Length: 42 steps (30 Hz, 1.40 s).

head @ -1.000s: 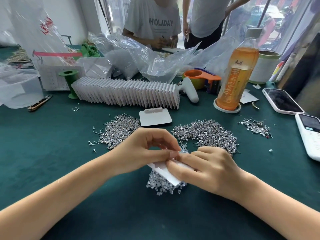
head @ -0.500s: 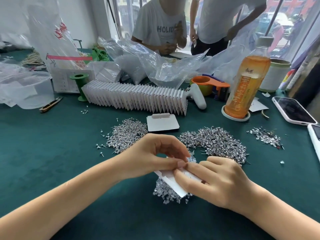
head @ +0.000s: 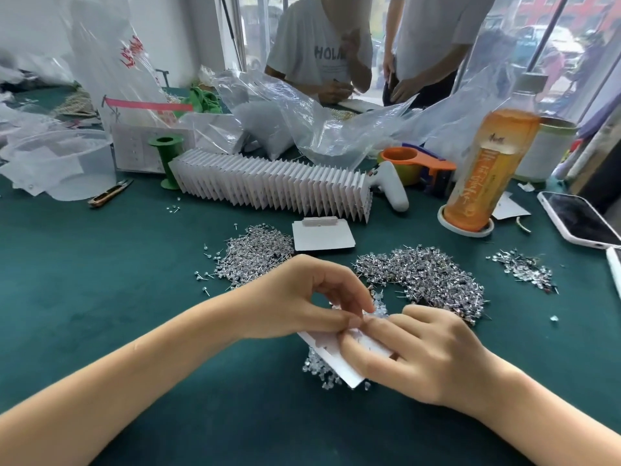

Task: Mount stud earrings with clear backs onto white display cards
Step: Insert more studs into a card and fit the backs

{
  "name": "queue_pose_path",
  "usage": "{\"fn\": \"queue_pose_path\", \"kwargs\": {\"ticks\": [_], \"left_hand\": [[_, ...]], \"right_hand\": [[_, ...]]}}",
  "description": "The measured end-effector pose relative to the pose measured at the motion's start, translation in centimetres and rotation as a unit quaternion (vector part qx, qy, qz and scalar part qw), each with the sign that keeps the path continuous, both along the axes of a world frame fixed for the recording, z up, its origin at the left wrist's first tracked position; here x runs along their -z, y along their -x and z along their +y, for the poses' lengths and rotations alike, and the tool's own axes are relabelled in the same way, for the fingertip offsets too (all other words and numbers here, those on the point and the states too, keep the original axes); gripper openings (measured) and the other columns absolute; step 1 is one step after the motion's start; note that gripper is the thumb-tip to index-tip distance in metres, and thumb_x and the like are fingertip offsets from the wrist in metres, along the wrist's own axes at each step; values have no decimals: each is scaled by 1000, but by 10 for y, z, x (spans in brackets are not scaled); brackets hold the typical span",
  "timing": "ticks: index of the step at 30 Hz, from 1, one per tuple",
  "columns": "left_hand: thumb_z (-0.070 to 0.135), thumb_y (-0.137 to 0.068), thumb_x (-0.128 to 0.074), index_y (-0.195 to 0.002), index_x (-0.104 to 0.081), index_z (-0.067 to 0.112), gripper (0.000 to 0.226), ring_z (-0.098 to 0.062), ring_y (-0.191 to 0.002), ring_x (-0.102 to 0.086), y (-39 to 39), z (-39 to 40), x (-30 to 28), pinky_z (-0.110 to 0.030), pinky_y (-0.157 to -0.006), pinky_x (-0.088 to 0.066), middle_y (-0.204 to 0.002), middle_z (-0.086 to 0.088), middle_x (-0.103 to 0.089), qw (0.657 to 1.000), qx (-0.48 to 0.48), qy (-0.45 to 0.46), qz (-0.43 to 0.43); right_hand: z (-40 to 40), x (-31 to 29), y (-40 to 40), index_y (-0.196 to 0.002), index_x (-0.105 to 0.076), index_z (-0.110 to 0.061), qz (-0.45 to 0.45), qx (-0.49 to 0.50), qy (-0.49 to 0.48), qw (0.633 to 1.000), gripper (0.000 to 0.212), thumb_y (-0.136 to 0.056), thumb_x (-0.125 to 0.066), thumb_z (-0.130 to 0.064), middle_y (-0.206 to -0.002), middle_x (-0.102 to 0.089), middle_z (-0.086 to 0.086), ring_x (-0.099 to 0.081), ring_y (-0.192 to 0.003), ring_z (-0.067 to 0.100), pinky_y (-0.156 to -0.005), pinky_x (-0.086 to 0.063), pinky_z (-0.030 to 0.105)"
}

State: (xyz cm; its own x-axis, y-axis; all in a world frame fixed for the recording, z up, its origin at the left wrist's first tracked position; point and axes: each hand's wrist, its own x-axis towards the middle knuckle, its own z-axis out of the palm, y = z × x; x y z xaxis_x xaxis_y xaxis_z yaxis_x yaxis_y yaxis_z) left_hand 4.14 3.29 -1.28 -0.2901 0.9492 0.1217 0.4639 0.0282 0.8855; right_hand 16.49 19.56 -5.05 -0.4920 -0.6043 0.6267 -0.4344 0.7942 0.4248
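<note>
My left hand (head: 302, 297) and my right hand (head: 423, 351) both pinch one white display card (head: 339, 361) just above the green table. Their fingertips meet on the card's top edge, hiding whatever small part is held there. Under the card lies a heap of clear backs (head: 319, 368). Two piles of silver stud earrings lie beyond: one on the left (head: 255, 253), a bigger one on the right (head: 426, 274). A blank card (head: 322, 235) lies flat between them. A long row of standing white cards (head: 272, 183) runs behind.
An orange drink bottle (head: 487, 169) stands at the right, with two phones (head: 578, 220) beyond it. A small stud pile (head: 524, 267) lies near them. Plastic bags (head: 302, 122), a green spool (head: 166, 159), a clear tub (head: 57, 163) and a tape dispenser (head: 420, 163) crowd the back. Two people stand across the table.
My hands stay together on the card with only slight finger shifts. The view has tilted so the scene sits lower in frame.
</note>
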Motion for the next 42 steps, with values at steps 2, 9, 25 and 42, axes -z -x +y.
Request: {"fn": "queue_pose_path", "kwargs": {"ticks": [2, 9, 25, 42], "left_hand": [[3, -82, -70, -97, -70, 13, 17, -16, -86, -67, 0, 0, -1, -24, -84, -50, -91, -5, -71, 1000, 4, 2, 9], [2, -80, -72, -93, -71, 16, 19, -11, -84, -67, -1, 2, -3, -19, -81, -49, -88, -2, -72, 999, 5, 7, 44], [0, -79, -74, -97, -68, 17, 25, -12, -83, -67, 2, 6, -15, -18, -83, -47, -85, 0, -71, 995, 41, 70, 66], [30, -93, -58, -109, -65, 20, 20, -9, -100, -64, 12, 6, -28, -19, -86, -49, -105, 7, -70, 983, -127, -131, 23]], "right_hand": [[0, 0, 0, -90, -74, -18, -1, 5, 0, 1000, 15, -79, -74, -9, -65, -64, 4, -50, -46, 17, -40, -42, 26], [-1, -1, 0, -93, -71, -17, 6, 10, -3, 1000, 17, -80, -69, -6, -59, -57, 0, -46, -44, 17, -41, -40, 25], [-5, -5, -2, -84, -74, -24, 26, 28, 0, 999, 13, -85, -65, -14, -54, -53, -4, -37, -42, 15, -40, -34, 24], [3, -10, 3, -99, -72, -11, -55, 53, 343, 936, 17, -82, -74, -11, -65, -68, -4, -56, -46, 11, -41, -44, 25]]}}
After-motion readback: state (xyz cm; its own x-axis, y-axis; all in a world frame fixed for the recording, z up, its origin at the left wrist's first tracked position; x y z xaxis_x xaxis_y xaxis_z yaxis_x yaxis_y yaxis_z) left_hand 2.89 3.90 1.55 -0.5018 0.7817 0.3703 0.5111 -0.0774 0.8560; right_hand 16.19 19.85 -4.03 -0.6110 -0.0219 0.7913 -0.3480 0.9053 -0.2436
